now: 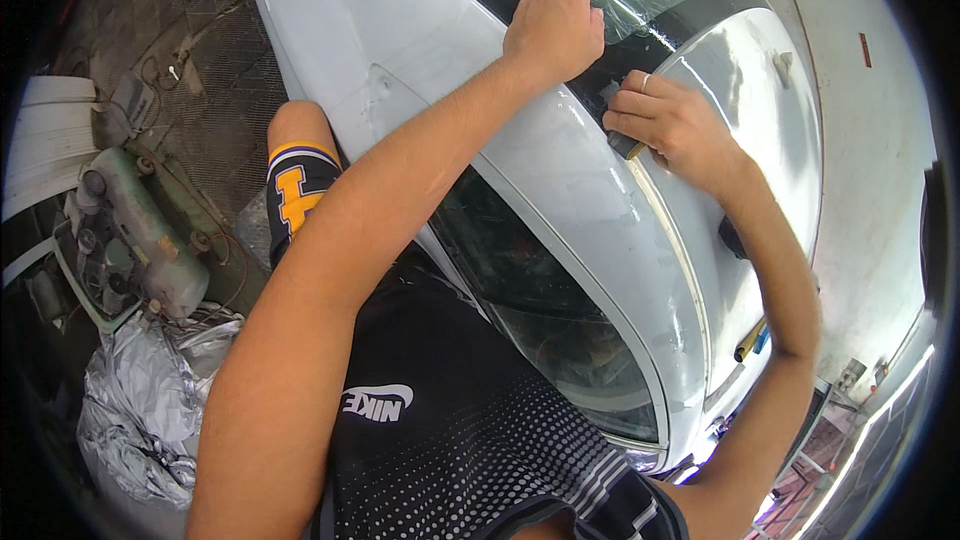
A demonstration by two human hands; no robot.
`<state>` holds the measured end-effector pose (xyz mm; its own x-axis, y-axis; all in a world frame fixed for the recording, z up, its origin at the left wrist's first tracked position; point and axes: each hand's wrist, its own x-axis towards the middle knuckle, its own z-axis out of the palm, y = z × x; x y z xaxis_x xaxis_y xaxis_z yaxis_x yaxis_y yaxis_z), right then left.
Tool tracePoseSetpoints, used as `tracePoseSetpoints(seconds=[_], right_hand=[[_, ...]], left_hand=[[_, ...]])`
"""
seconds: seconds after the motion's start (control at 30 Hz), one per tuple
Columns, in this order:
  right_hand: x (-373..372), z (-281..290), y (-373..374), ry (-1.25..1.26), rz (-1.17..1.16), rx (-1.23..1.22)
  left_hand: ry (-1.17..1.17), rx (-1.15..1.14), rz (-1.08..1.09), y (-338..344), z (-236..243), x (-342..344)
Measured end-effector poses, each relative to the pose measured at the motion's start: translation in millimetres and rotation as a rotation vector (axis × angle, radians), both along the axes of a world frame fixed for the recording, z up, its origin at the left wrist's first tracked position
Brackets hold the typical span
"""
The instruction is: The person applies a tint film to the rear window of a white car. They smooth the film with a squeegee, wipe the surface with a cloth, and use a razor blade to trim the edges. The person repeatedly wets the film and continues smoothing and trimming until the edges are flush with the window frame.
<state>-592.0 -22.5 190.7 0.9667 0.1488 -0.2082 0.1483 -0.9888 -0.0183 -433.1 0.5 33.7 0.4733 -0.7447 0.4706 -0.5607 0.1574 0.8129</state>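
Observation:
I lean over a white car [540, 175]. Wrinkled clear film [625, 15] covers the glass near its dark border. My left hand [557, 25] is closed at the edge of that film, fingers curled and seeming to pinch it; the fingertips are partly hidden. On the roof edge, beside the pale strip [672, 215], my right hand [672, 125] wraps round a small dark squeegee-like tool [624, 145]. Most of the tool is covered by my fingers. A ring shows on this hand.
Side windows [530, 290] lie below my arms. A yellow-and-black tool handle [748, 340] shows beyond the roof. On the left are a dusty green compressor-like machine [165, 250], crumpled silver sheeting [140, 410] and a dark tiled floor [190, 20]. A pale wall [870, 140] rises on the right.

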Motion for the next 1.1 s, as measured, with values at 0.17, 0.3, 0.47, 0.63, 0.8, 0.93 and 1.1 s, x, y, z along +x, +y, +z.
tracePoseSetpoints(seconds=[0.17,0.3,0.47,0.63,0.8,0.93,1.1], right_hand=[[6,-1,-4,0.021,0.015,0.038],[3,-3,-8,0.01,-0.003,0.125],[9,-1,-5,0.009,0.033,0.058],[-5,-8,-6,-0.085,0.008,0.104],[6,-5,-11,-0.001,0.016,0.209],[11,0,-15,0.008,0.069,0.171],[10,-3,-12,0.052,0.063,0.183]], left_hand=[[0.032,0.01,-0.005,2,2,2],[0.013,0.001,-0.009,0,1,0],[0.047,0.003,0.009,-2,-2,1],[-0.019,-0.021,-0.02,0,0,1],[0.037,-0.005,-0.015,-3,-1,1],[0.02,0.022,-0.009,-6,-2,-1],[0.036,-0.07,-0.001,-2,6,2]])
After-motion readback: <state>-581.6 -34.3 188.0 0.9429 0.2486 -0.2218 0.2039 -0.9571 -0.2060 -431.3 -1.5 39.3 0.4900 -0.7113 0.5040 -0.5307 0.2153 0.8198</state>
